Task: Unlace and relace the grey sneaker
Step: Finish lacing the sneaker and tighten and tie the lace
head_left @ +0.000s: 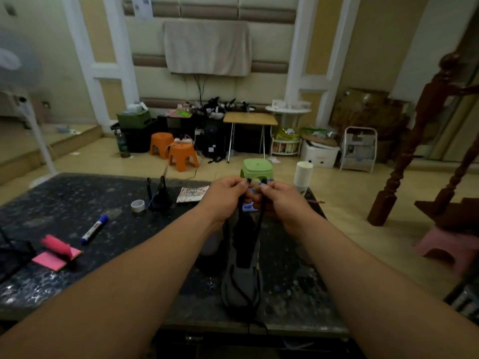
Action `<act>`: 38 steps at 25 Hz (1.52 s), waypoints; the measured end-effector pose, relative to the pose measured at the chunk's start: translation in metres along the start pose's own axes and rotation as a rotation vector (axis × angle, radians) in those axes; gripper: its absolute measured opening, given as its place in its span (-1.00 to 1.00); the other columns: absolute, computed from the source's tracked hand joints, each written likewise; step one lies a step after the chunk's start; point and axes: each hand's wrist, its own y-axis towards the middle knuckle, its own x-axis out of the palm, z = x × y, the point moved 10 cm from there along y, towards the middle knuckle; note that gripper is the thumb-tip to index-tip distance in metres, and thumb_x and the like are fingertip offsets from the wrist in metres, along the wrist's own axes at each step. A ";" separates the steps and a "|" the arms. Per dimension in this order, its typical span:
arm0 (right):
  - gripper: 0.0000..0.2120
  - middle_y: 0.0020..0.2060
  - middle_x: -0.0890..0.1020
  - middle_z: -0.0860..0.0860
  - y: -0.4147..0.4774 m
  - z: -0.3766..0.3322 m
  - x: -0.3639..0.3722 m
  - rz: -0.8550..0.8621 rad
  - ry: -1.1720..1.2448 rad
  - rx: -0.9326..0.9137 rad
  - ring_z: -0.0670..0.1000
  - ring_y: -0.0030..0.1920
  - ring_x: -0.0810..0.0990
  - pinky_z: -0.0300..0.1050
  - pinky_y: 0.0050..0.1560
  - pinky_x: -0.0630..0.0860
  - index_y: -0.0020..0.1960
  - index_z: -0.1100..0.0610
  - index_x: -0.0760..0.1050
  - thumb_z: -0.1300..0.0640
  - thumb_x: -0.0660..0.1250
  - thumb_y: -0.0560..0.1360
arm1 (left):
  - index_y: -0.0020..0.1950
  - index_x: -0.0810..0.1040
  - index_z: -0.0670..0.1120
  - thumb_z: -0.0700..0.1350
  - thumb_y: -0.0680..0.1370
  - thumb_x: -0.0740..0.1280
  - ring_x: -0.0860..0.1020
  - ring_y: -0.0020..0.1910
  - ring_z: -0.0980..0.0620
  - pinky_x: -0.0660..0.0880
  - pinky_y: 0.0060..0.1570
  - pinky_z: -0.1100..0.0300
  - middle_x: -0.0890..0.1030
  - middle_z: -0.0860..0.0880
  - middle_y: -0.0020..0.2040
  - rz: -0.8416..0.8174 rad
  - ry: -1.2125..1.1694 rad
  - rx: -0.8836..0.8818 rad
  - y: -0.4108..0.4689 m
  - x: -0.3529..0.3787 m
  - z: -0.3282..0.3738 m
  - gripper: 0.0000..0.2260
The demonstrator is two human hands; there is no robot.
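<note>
Grey sneaker (242, 283) sits on the dark speckled table (77, 193), lengthwise between both forearms, close to the table's near edge. Black lace (261, 218) rises from it in two taut strands to the hands, which are held beyond the sneaker's far end.

Left hand (224, 196) grip: thumb and fingers pinch one strand, lace tip poking out above the thumb. Right hand (281, 200) grip: same, pinched on the other strand. Hands are just beside each other, knuckles nearly touching.

Which eyelets are threaded: can't tell, too dark and blurred.

Left of the sneaker: blue marker (94, 229), pink sticky pad (58, 255), tape roll (137, 204) further back. Beyond the sneaker and right of the hands: white cup (303, 174) at the table's far corner. Green stool (256, 168) on the floor past that.
</note>
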 end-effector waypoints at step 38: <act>-0.82 -0.18 0.69 0.10 0.066 -0.027 0.022 -0.095 -0.293 -0.102 0.05 -0.21 0.69 -0.01 -0.12 0.60 -0.02 0.16 0.52 0.16 0.22 0.72 | 0.40 0.57 -0.11 -0.05 0.66 0.37 0.61 0.22 0.08 0.53 0.15 0.26 0.66 0.01 0.23 -0.273 0.404 -0.144 0.006 0.007 -0.154 -0.68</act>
